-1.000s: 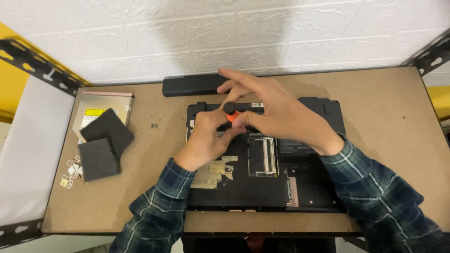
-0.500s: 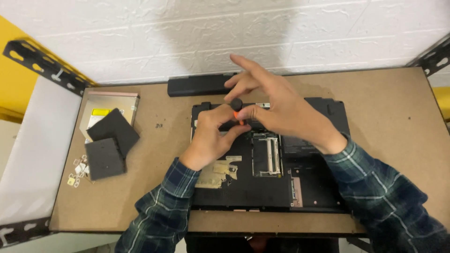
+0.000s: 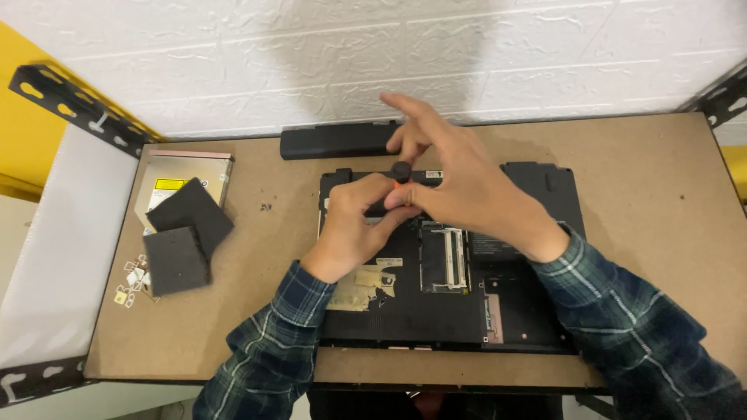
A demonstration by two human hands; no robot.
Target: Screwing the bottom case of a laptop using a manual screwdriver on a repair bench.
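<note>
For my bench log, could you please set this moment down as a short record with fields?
surface: brown board table against a white brick wall
main item: black laptop lying underside up, panels removed
right hand: over the laptop's rear edge, fingertips on a screwdriver with a black cap and orange handle
left hand: on the laptop, steadying the screwdriver lower down
behind laptop: long black battery
left side: optical drive, two dark cover panels, small loose parts
</note>
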